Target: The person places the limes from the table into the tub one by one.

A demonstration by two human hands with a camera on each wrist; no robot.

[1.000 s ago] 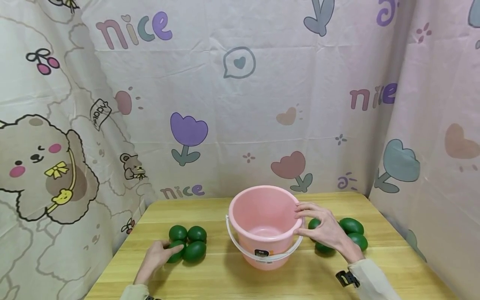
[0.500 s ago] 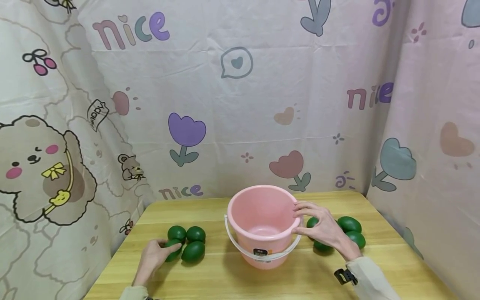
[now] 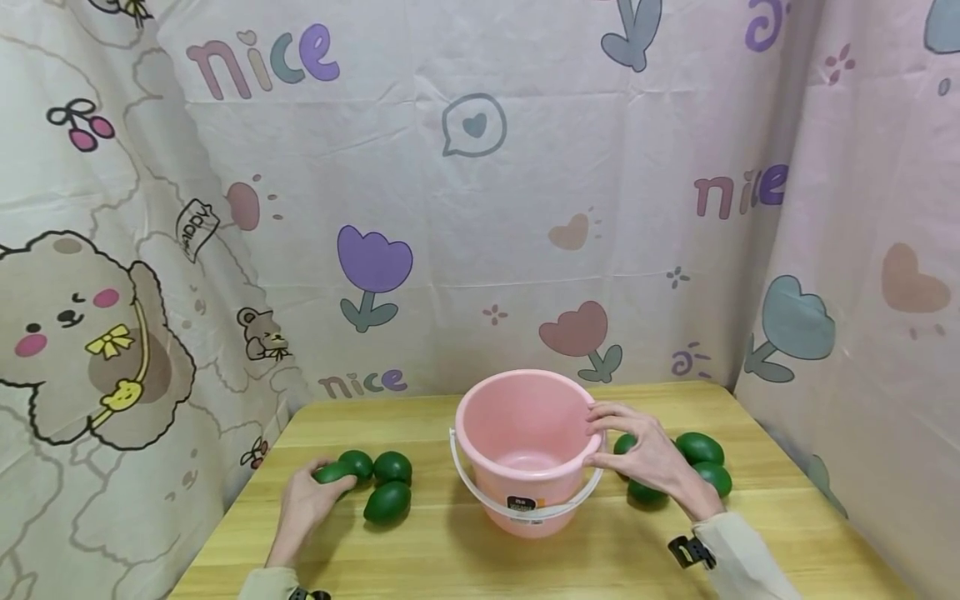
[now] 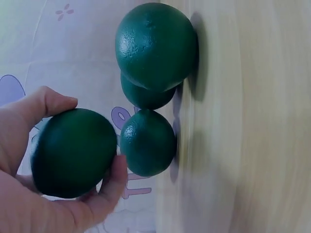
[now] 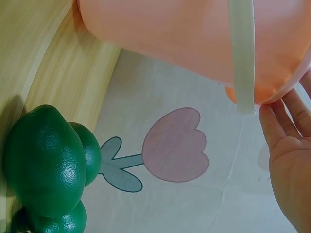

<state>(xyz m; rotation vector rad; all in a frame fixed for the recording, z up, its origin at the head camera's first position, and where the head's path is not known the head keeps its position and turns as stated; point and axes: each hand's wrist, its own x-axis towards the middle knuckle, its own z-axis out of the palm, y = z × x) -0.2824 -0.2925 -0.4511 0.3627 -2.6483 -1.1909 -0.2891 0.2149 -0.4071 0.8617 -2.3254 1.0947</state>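
My left hand point(image 3: 304, 505) grips a dark green avocado point(image 4: 75, 153) between thumb and fingers. In the left wrist view it is raised off the table, beside the other fruit. Close by on the table, three more avocados point(image 3: 387, 503) sit together. The pink bucket point(image 3: 491, 482) stands upright at the middle, its inside showing nothing in it. My right hand point(image 3: 652, 457) holds the bucket's right rim, fingers over the edge and thumb toward the near side. A white handle point(image 5: 242, 53) hangs down across the bucket's front.
Several more avocados point(image 3: 700, 449) lie right of the bucket, partly hidden behind my right hand and forearm. The wooden table point(image 3: 420, 567) ends at a printed curtain point(image 3: 465, 217) behind and on both sides.
My left hand has lifted one avocado up and slightly left, away from the left cluster. The right hand keeps its hold on the rim, and the bucket stays in place.
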